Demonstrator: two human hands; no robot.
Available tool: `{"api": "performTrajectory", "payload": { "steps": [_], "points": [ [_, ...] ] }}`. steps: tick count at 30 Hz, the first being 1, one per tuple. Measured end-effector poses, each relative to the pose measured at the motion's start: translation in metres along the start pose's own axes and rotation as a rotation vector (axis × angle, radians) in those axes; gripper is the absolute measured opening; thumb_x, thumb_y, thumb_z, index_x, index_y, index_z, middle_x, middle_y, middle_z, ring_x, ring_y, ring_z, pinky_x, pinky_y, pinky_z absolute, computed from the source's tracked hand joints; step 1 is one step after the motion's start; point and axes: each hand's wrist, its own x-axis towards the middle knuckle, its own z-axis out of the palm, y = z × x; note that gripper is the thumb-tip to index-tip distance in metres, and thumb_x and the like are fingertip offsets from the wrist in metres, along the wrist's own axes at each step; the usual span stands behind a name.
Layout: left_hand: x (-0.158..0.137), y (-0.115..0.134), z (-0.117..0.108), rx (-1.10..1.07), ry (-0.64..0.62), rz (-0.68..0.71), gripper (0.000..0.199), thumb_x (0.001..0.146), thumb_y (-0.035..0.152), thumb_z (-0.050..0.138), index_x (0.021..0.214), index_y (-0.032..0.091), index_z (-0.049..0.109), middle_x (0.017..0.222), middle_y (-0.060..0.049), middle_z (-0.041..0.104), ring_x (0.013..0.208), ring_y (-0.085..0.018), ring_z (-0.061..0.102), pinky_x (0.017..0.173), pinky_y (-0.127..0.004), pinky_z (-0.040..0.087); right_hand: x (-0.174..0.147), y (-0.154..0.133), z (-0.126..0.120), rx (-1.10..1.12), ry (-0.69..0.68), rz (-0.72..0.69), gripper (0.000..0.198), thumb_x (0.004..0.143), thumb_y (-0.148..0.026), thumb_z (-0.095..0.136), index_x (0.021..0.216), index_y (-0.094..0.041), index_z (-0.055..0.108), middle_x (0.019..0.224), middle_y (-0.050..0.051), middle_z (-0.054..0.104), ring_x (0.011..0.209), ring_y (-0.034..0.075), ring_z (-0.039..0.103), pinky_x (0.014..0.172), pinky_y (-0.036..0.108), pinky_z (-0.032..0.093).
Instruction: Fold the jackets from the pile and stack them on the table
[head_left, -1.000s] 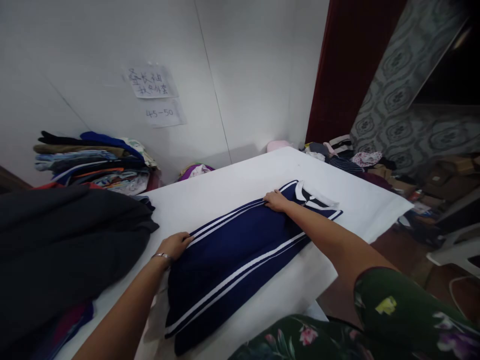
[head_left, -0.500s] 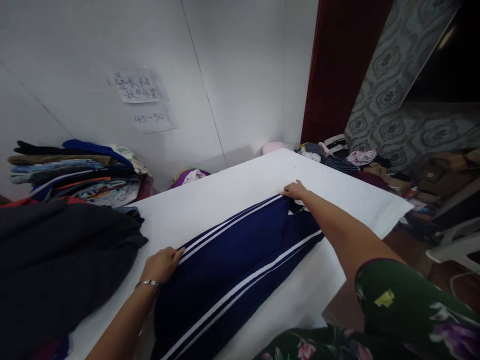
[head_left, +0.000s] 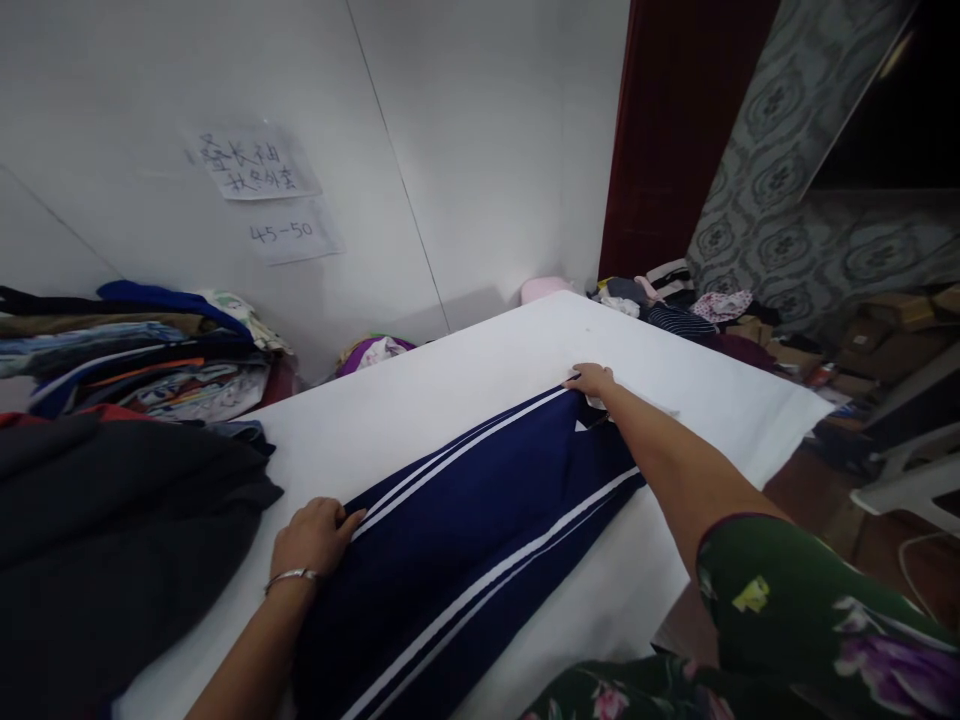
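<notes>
nearby, left hand (head_left: 311,537) pinching closed on the near edge of the navy striped garment (head_left: 480,540), lying stretched across the white table (head_left: 465,380). farther out, right hand (head_left: 592,380) gripping its far end. beyond, resting at left, a dark heap (head_left: 112,530) and stacked clothes (head_left: 150,350).

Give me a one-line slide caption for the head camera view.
Left hand and right hand grip the far edge of a navy white-striped garment on a white table.
</notes>
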Motion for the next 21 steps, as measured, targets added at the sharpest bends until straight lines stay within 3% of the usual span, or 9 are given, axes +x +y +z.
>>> {"api": "performTrajectory", "payload": {
  "steps": [3,6,9,15,18,21],
  "points": [
    [-0.003,0.005,0.007,-0.035,0.152,0.069,0.048,0.084,0.045,0.04,0.114,0.015,0.061,0.129,-0.015,0.056,0.118,-0.028,0.051,0.096,-0.041,0.041,-0.004,0.002,0.005,0.015,0.038,0.011,0.06,0.086,-0.051,0.045,0.139,-0.025,0.039,0.145,0.011,0.039,0.135,0.029,0.03,0.106,0.051,0.024],
    [-0.009,0.016,0.021,-0.042,0.1,0.162,0.054,0.086,0.041,0.036,0.132,0.016,0.049,0.142,-0.013,0.045,0.131,-0.026,0.04,0.105,-0.047,0.032,-0.008,0.004,0.009,0.019,0.052,-0.004,0.05,0.091,-0.045,0.038,0.136,-0.025,0.042,0.147,0.009,0.036,0.138,0.025,0.023,0.108,0.05,0.021],
    [-0.014,0.026,0.03,0.02,-0.032,0.146,0.058,0.086,0.039,0.035,0.137,0.014,0.044,0.146,-0.013,0.04,0.135,-0.028,0.034,0.107,-0.051,0.028,-0.01,0.002,0.008,0.027,0.035,0.0,0.046,0.092,-0.046,0.035,0.128,-0.023,0.05,0.146,0.01,0.038,0.137,0.026,0.026,0.107,0.051,0.025],
    [-0.012,0.027,0.019,0.011,-0.085,0.116,0.06,0.088,0.04,0.035,0.141,0.012,0.038,0.149,-0.013,0.034,0.138,-0.026,0.029,0.109,-0.049,0.026,-0.031,-0.011,-0.002,0.054,0.093,-0.025,0.055,0.095,-0.043,0.028,0.143,-0.018,0.03,0.155,0.013,0.016,0.143,0.028,0.01,0.11,0.055,0.015],
    [-0.017,0.026,0.011,-0.048,-0.049,0.101,0.062,0.09,0.043,0.031,0.143,0.012,0.033,0.151,-0.013,0.03,0.139,-0.025,0.026,0.109,-0.047,0.028,-0.056,-0.013,0.004,0.067,0.092,-0.135,0.06,0.094,-0.051,0.028,0.144,-0.019,0.028,0.156,0.01,0.015,0.144,0.025,0.007,0.113,0.051,0.009],
    [-0.028,0.034,0.014,-0.024,0.009,0.177,0.063,0.088,0.044,0.035,0.143,0.013,0.035,0.151,-0.013,0.029,0.14,-0.027,0.024,0.11,-0.049,0.025,-0.077,-0.009,0.014,0.082,0.04,-0.217,0.061,0.092,-0.056,0.031,0.142,-0.022,0.033,0.155,0.008,0.022,0.143,0.025,0.012,0.113,0.051,0.011]
  ]
}}
